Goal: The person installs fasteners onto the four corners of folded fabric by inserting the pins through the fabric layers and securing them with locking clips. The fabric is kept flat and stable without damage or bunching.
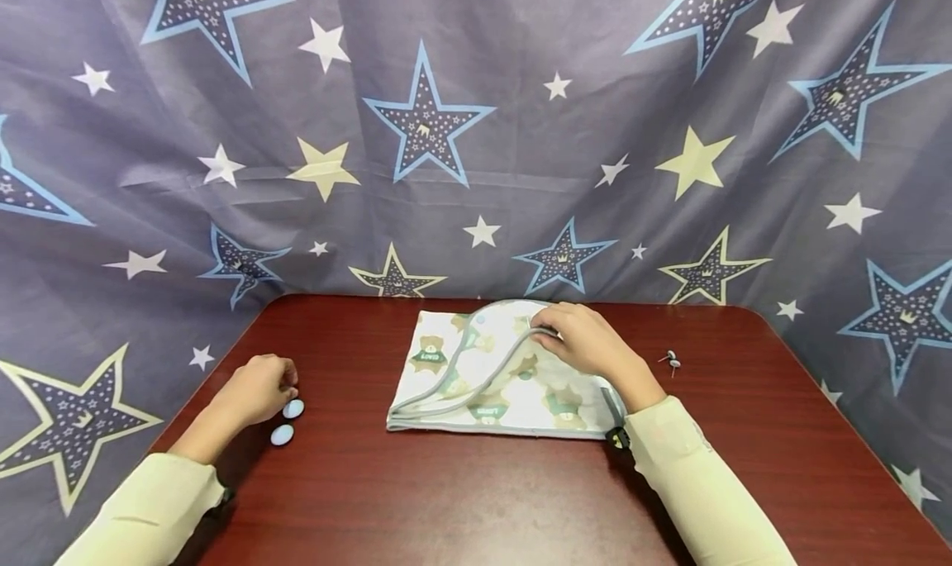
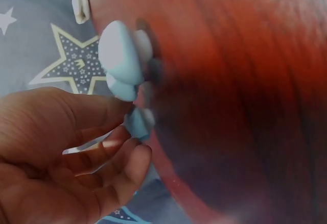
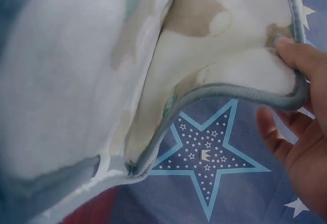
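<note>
My right hand (image 1: 583, 339) pinches an upper corner of a folded baby blanket (image 1: 513, 413), white with brown bears and grey-blue edging. In the right wrist view, the thumb lies over the blanket corner (image 3: 255, 76) and the other fingers are below it. At the table's left side, my left hand (image 1: 256, 388) pinches a small pale blue piece (image 2: 137, 123) between thumb and fingers. Close beside that hand are two pale blue, rounded caps (image 1: 283, 435), which look mushroom-shaped in the left wrist view.
Two small pins with pale round heads (image 1: 673, 363) lie right of the blanket. The dark red wooden table (image 1: 476, 492) has rounded far corners. A grey star-patterned curtain (image 1: 476, 136) hangs behind it and along both sides.
</note>
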The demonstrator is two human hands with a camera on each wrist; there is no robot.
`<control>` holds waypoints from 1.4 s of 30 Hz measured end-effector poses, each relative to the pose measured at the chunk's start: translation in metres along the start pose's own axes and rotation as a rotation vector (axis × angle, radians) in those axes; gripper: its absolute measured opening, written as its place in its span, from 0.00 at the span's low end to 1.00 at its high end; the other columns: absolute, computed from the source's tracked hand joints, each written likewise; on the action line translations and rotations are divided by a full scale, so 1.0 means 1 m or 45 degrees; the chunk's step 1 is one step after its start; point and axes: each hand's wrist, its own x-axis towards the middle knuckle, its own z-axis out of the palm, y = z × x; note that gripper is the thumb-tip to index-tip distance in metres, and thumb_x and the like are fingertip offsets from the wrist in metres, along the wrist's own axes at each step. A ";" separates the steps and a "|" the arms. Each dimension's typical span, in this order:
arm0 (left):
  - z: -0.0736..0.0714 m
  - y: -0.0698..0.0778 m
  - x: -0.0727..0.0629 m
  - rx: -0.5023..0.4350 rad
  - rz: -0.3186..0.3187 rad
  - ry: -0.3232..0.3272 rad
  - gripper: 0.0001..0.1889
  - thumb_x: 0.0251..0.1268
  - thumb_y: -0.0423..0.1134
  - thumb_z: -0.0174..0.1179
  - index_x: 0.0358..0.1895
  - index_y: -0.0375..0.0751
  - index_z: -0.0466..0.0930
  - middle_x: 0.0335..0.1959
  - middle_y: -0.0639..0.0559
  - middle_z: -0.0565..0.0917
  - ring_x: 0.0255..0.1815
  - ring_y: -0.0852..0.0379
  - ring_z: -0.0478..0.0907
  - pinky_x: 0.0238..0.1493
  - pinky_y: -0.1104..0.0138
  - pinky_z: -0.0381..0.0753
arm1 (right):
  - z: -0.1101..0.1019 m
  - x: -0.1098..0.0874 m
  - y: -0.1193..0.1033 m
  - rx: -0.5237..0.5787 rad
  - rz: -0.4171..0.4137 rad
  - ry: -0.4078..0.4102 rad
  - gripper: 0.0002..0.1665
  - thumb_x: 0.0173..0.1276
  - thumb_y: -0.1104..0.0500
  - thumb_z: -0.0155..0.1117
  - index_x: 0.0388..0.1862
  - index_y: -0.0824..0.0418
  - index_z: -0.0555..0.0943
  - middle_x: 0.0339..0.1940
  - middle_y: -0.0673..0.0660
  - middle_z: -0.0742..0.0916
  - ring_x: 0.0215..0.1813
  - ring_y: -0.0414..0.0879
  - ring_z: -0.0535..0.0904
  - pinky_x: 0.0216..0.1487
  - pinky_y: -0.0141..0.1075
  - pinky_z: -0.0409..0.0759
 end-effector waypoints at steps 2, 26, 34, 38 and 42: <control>0.001 -0.001 0.001 0.000 0.009 0.008 0.08 0.52 0.30 0.70 0.27 0.43 0.79 0.26 0.51 0.76 0.29 0.51 0.75 0.31 0.51 0.76 | 0.000 0.001 -0.001 0.000 0.001 -0.006 0.08 0.69 0.56 0.73 0.44 0.56 0.87 0.41 0.49 0.89 0.45 0.46 0.84 0.47 0.42 0.81; 0.005 -0.009 0.029 -0.096 0.061 -0.001 0.05 0.55 0.30 0.67 0.36 0.38 0.85 0.31 0.50 0.85 0.33 0.49 0.80 0.37 0.50 0.79 | -0.007 0.002 -0.003 0.008 0.016 -0.013 0.07 0.69 0.56 0.72 0.44 0.55 0.87 0.40 0.48 0.88 0.44 0.46 0.84 0.46 0.43 0.80; -0.001 0.007 0.053 -0.289 0.111 0.109 0.06 0.62 0.33 0.67 0.41 0.38 0.87 0.33 0.52 0.88 0.36 0.53 0.83 0.42 0.55 0.78 | -0.006 0.000 -0.001 0.008 0.013 -0.002 0.07 0.69 0.56 0.73 0.43 0.54 0.86 0.40 0.48 0.88 0.43 0.45 0.83 0.45 0.42 0.80; -0.005 0.026 0.067 -0.382 0.127 0.131 0.07 0.64 0.34 0.67 0.43 0.37 0.87 0.36 0.50 0.88 0.37 0.54 0.85 0.43 0.56 0.80 | -0.007 0.000 -0.001 0.019 0.007 0.019 0.07 0.68 0.56 0.74 0.42 0.55 0.86 0.39 0.49 0.88 0.42 0.45 0.84 0.45 0.43 0.80; -0.004 0.046 0.079 -0.485 0.122 0.119 0.09 0.67 0.34 0.66 0.46 0.35 0.86 0.38 0.47 0.88 0.38 0.53 0.85 0.44 0.57 0.80 | -0.007 0.001 -0.001 0.016 0.003 0.008 0.07 0.68 0.56 0.73 0.43 0.55 0.86 0.39 0.48 0.88 0.43 0.45 0.84 0.46 0.43 0.80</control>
